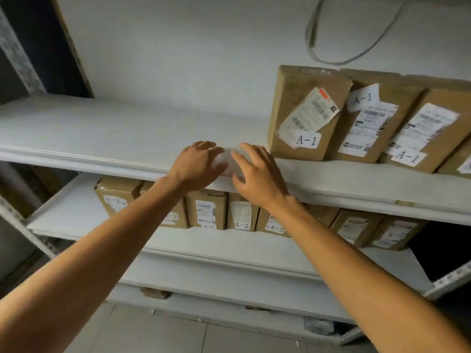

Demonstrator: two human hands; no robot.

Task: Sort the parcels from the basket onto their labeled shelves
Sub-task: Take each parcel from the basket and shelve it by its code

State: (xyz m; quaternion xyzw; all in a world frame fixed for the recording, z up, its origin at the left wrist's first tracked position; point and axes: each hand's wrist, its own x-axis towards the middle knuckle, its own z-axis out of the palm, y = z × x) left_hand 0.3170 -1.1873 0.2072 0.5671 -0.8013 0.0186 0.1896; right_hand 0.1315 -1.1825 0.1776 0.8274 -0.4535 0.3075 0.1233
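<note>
A-1 parcels [305, 115] upright on upper shelf [102, 128], just right of the fingertips | left hand [197, 164], right hand [257, 174] at shelf's front edge, fingers spread, loosely bent, grasping nothing | A-2 parcels [206, 212] on lower shelf [76, 215] beneath the fingers

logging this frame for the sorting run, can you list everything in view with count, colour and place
A-1 parcels: at least four, brown cardboard with white labels, standing in a row on the right of the upper shelf
A-2 parcels: about eight visible, brown cardboard, white labels, in a row on the lower shelf
upper shelf: one, white, left part bare
lower shelf: one, white, below the upper one
cable: one, grey, looped on the white wall, top right
white item: one, on the upper shelf's front edge between the hands; cannot tell what it is
left hand: fingers spread, at the item
right hand: fingers spread, at the item
</note>
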